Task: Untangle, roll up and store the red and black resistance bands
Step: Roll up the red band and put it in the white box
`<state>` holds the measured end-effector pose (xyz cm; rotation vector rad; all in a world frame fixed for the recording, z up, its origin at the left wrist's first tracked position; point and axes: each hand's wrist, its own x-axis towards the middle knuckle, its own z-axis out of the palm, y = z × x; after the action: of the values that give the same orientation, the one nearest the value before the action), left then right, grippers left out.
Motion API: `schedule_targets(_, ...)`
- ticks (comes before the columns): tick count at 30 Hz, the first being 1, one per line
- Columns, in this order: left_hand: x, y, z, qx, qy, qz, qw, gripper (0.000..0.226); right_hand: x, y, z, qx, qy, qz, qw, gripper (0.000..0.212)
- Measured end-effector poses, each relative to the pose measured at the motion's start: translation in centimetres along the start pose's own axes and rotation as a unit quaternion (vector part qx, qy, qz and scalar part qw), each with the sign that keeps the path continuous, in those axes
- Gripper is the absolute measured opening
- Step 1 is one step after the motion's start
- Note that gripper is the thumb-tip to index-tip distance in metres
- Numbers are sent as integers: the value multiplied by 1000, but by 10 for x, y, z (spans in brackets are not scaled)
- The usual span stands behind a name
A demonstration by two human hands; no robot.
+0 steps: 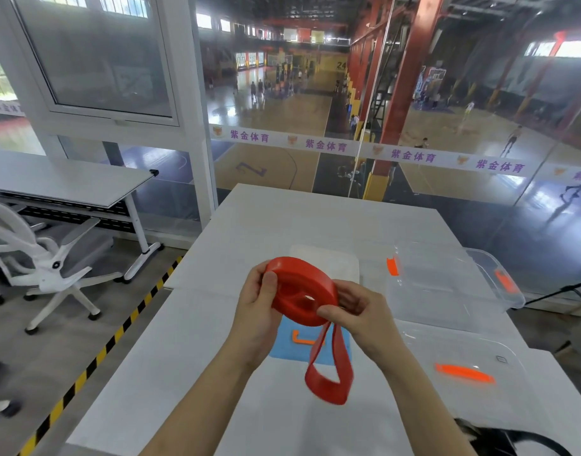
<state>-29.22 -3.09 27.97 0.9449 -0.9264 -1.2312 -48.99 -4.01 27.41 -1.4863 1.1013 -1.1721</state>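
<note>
The red resistance band (300, 292) is wound into a thick coil held above the white table (190, 340). My left hand (259, 307) grips the coil's left side, thumb on its face. My right hand (355, 311) pinches the coil's lower right edge. A loose loop of the same red band (328, 373) hangs down below the coil. A black band (513, 439) shows partly at the bottom right corner, near my right forearm.
A clear plastic box (447, 284) with orange latches stands at the right, its clear lid (473, 366) lying nearer me. A blue mat (289, 347) and a white pad (332, 261) lie under my hands. Office chair and desk stand left, glass wall ahead.
</note>
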Motion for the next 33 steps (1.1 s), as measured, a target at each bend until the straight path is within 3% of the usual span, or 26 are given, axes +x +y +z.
schedule_targets(5, 0, -3, -4, 5, -25, -29, 999, 49, -2, 0, -2, -17, 14, 3, 1000, 37)
schedule_targets(10, 8, 1, -26, 157, -179, -51, 970, 27, 7, -13, -25, -53, -10, 1, 999, 30)
schedule_targets(13, 11, 7, -28, 218, -226, -53, 948, 46, 18, -31, -37, -166, -84, 2, 983, 34)
schedule_targets(15, 12, 9, -21, 271, -233, -44, 933, 57, 25, -43, -35, -273, -136, -9, 952, 37)
schedule_targets(18, 15, 10, -15, 339, -224, 10, 913, 38, 29, -54, -28, -347, -158, -42, 923, 34)
schedule_targets(24, 16, 6, -17, 269, -144, 47, 951, 25, 24, -35, -28, -187, -116, -24, 975, 38)
schedule_targets(27, 15, 4, -17, 171, -103, 40, 979, 25, 16, -19, -29, -101, -80, 4, 992, 40)
schedule_targets(33, 8, -6, -3, -10, -44, -2, 999, 30, 2, 6, -11, 51, 21, 26, 998, 38)
